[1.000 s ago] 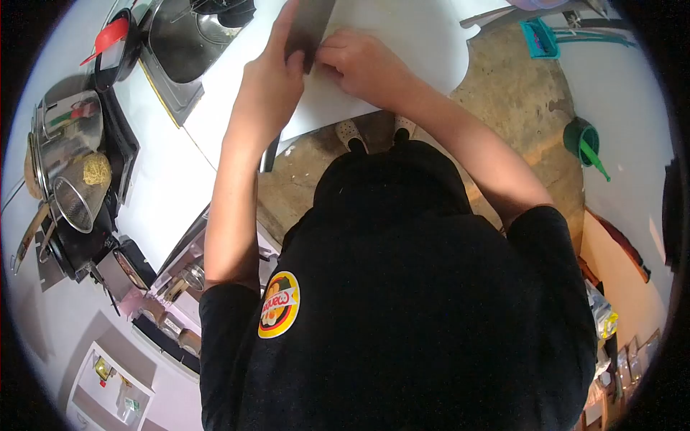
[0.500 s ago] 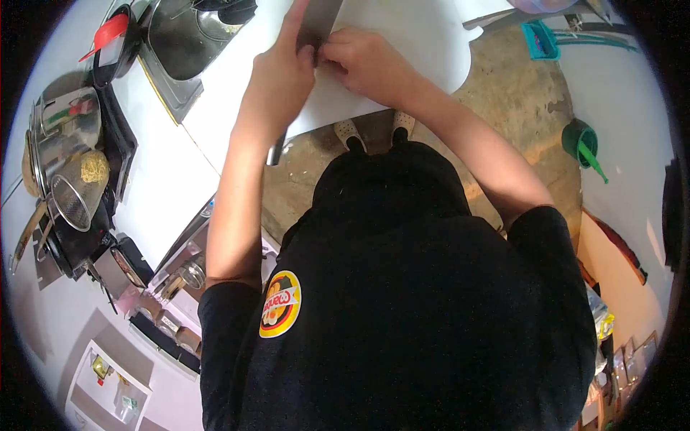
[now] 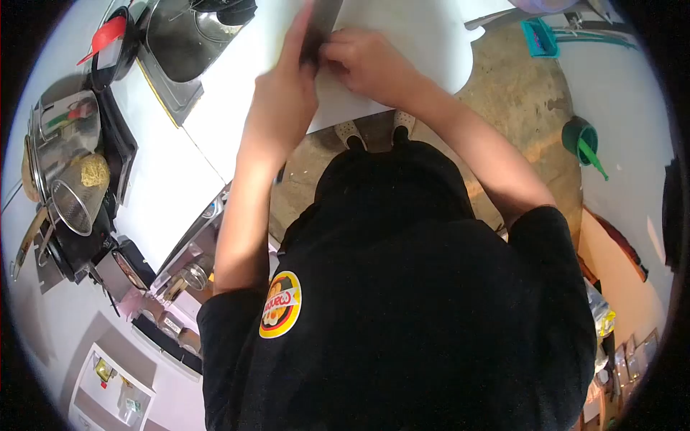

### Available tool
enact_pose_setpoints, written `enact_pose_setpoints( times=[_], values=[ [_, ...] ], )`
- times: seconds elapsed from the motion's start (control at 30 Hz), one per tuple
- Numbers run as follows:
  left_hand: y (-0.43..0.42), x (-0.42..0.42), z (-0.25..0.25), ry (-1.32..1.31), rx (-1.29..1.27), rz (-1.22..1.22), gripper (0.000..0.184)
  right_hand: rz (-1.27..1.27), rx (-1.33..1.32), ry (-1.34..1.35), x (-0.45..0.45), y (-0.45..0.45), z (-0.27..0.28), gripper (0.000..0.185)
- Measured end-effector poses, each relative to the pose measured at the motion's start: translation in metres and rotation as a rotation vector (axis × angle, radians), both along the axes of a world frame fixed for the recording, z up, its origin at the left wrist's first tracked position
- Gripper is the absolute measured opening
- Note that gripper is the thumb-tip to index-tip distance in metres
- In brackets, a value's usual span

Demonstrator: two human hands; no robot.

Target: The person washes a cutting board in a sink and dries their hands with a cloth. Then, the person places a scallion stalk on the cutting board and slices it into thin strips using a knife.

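My left hand [image 3: 282, 104] is closed around the handle of a kitchen knife [image 3: 323, 25], its index finger stretched along the blade. The wide dark blade points away from me and runs out of the top of the view. Close against the blade's right side, my right hand [image 3: 370, 63] has its fingers curled and pressed together. Whatever it may hold is hidden under the fingers. Both hands are over a white work surface [image 3: 424, 43], near its front edge. The knife's handle is covered by my left hand and forearm.
A sink [image 3: 188, 43] lies at upper left, beside a black pan [image 3: 115, 61] with a red scoop [image 3: 109, 34]. Further left are a steel pot [image 3: 68, 122] and a strainer [image 3: 73, 207]. A teal dustpan [image 3: 539, 38] and a green bucket [image 3: 579, 140] are at right.
My left hand has shifted slightly toward me, and the handle end that showed below its wrist is now hidden. My right hand has barely moved.
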State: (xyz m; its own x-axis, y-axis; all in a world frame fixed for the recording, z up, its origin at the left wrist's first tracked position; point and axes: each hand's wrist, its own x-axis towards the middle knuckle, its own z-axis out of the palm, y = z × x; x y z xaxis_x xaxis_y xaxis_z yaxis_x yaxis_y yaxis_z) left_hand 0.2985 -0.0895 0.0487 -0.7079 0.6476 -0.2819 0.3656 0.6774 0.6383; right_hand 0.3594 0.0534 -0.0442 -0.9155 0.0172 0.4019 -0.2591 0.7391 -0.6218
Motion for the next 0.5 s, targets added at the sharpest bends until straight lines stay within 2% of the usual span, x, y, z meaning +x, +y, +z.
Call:
enact_pose_setpoints(
  times=[0.07, 0.1, 0.17, 0.2, 0.23, 0.3, 0.33, 0.4, 0.5],
  values=[
    [0.026, -0.012, 0.012, -0.057, -0.201, 0.004, 0.075, 0.013, -0.024, -0.010, 0.004, 0.000, -0.001, 0.007],
    [0.023, -0.015, 0.003, -0.052, -0.191, 0.010, 0.075, -0.025, -0.050, 0.017, 0.004, -0.001, -0.002, 0.007],
    [0.004, -0.018, -0.025, 0.094, 0.075, -0.003, 0.068, -0.046, -0.061, 0.071, 0.001, -0.002, -0.002, 0.007],
    [-0.005, -0.013, -0.023, 0.071, 0.128, 0.006, 0.068, -0.031, 0.003, 0.107, 0.003, -0.003, -0.004, 0.010],
    [-0.016, -0.007, -0.018, 0.082, 0.137, 0.007, 0.068, -0.018, 0.069, 0.140, 0.006, -0.002, -0.006, 0.014],
    [-0.037, 0.010, 0.001, -0.154, 0.007, 0.107, 0.067, -0.011, 0.081, 0.126, 0.009, -0.001, -0.004, 0.014],
    [-0.050, 0.015, 0.003, -0.144, 0.015, 0.104, 0.067, -0.004, 0.084, 0.103, 0.009, 0.000, -0.004, 0.014],
    [-0.072, 0.024, -0.001, 0.107, 0.050, -0.007, 0.066, -0.013, 0.072, 0.129, 0.010, -0.001, -0.007, 0.014],
    [-0.078, 0.027, 0.008, 0.032, -0.080, 0.117, 0.063, -0.039, 0.056, 0.143, 0.010, -0.003, -0.009, 0.012]
  ],
)
